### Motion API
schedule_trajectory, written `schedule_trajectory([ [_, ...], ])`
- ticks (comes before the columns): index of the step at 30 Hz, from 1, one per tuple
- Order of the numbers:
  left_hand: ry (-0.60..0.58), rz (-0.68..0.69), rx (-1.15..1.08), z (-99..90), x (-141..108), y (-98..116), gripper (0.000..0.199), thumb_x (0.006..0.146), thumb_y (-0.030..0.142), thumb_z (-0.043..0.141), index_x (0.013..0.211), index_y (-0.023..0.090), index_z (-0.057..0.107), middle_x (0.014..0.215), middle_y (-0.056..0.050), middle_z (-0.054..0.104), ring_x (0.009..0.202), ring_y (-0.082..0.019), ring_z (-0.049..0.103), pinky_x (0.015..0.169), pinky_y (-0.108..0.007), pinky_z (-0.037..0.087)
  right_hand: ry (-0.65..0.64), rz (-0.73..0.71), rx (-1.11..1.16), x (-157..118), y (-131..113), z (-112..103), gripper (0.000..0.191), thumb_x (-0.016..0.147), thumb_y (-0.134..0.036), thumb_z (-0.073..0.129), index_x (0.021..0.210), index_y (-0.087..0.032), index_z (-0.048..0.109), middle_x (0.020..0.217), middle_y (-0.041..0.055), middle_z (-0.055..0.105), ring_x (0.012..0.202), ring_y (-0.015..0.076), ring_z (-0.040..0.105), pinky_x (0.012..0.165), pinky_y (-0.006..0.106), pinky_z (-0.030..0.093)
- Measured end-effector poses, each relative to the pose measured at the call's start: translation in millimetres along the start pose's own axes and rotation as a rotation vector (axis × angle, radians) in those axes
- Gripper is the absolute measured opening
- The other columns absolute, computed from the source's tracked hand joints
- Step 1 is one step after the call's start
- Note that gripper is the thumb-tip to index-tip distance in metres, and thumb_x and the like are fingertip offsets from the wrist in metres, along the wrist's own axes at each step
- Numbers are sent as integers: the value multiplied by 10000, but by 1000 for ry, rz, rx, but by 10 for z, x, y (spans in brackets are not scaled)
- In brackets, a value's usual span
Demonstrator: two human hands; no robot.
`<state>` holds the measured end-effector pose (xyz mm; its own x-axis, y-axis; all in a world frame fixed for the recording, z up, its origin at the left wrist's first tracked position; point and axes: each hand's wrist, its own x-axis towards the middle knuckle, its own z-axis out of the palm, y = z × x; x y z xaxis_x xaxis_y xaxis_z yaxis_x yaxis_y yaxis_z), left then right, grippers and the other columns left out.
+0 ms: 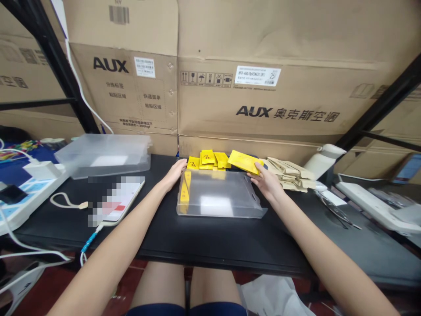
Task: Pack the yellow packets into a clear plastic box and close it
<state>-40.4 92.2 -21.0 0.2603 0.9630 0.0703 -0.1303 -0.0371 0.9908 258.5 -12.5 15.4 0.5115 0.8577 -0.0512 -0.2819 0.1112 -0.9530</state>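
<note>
In the middle of the black tabletop lies a clear plastic box (230, 186), with a yellow packet (185, 186) standing along its left inner side. Between the fingers and thumb of my right hand (267, 179) is a flat yellow packet (244, 161), tilted above the box's back right corner. My left hand (175, 174) is at the box's back left corner, fingers stretched out, close to a pile of yellow packets (207, 159) behind the box. Whether its fingertips touch the box or a packet I cannot tell.
Brown paper packets (289, 172) and a white bottle (324, 160) stand at the back right. Left are more clear plastic boxes (108, 153), a phone (121, 202) on a cable and a power strip (33, 193). Large cardboard (210, 101) walls the back.
</note>
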Motion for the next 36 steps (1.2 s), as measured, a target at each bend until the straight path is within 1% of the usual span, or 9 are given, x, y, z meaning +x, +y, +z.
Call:
schedule_trajectory([
  [3, -43, 67, 55, 14, 2, -3, 379, 796, 469, 532, 1058, 205, 604, 1190, -82, 638, 1117, -220, 582, 949, -325, 440, -14, -22, -3, -16, -7, 3, 110, 742, -245, 708, 820, -196, 648, 829, 21, 733, 661, 146, 708, 537, 200, 552],
  [5, 27, 88, 177, 12, -5, 10, 373, 798, 468, 528, 1037, 195, 616, 1210, -80, 626, 1152, -233, 555, 981, -336, 412, -24, -32, 3, -31, -11, 8, 112, 733, -232, 712, 822, -199, 653, 843, 19, 732, 682, 154, 712, 554, 210, 562],
  [7, 142, 86, 260, 3, -18, 34, 351, 803, 452, 524, 1017, 191, 622, 1228, -89, 613, 1185, -246, 525, 988, -354, 400, -43, -51, 16, -52, -20, 18, 108, 730, -227, 713, 817, -199, 657, 845, 16, 729, 679, 151, 711, 544, 201, 561],
  [10, 236, 81, 248, -3, -52, 91, 324, 811, 430, 509, 996, 186, 615, 1230, -109, 605, 1187, -247, 518, 956, -370, 418, -70, -67, 13, -93, -38, 41, 103, 731, -229, 712, 819, -200, 666, 847, 12, 725, 670, 139, 709, 513, 172, 544],
  [15, 144, 117, 143, 39, -145, 202, 311, 753, 451, 580, 879, 170, 618, 996, -99, 688, 994, -225, 616, 865, -341, 459, -84, -73, -27, -133, -44, 61, 114, 727, -233, 706, 838, -213, 689, 868, -4, 721, 641, 112, 693, 465, 150, 514],
  [20, 96, 148, 110, 82, -206, 258, 385, 689, 531, 639, 817, 168, 615, 798, -62, 691, 801, -192, 637, 800, -321, 466, -118, -89, -10, -97, -12, 42, 114, 707, -234, 730, 817, -215, 704, 890, -9, 723, 725, 97, 672, 562, 161, 543],
  [29, -36, 160, 135, 102, -267, 283, 384, 647, 481, 710, 851, 165, 634, 791, -55, 703, 880, -216, 647, 869, -347, 438, -88, -95, 70, -109, -20, 81, 78, 713, -151, 722, 786, -173, 703, 874, 15, 732, 770, 115, 679, 628, 170, 556],
  [33, -55, 158, 118, 96, -251, 257, 365, 635, 440, 730, 853, 163, 634, 804, -51, 704, 890, -215, 651, 902, -362, 429, -47, -74, 103, -107, -35, 94, 27, 776, -141, 663, 768, -162, 679, 788, 5, 729, 644, 96, 674, 576, 171, 564],
  [36, -60, 152, 122, 91, -243, 247, 365, 627, 422, 740, 858, 161, 632, 811, -53, 704, 894, -219, 650, 899, -367, 429, -24, -49, 124, -101, -45, 98, 83, 833, -213, 614, 778, -164, 651, 672, -7, 706, 485, 85, 634, 473, 167, 547],
])
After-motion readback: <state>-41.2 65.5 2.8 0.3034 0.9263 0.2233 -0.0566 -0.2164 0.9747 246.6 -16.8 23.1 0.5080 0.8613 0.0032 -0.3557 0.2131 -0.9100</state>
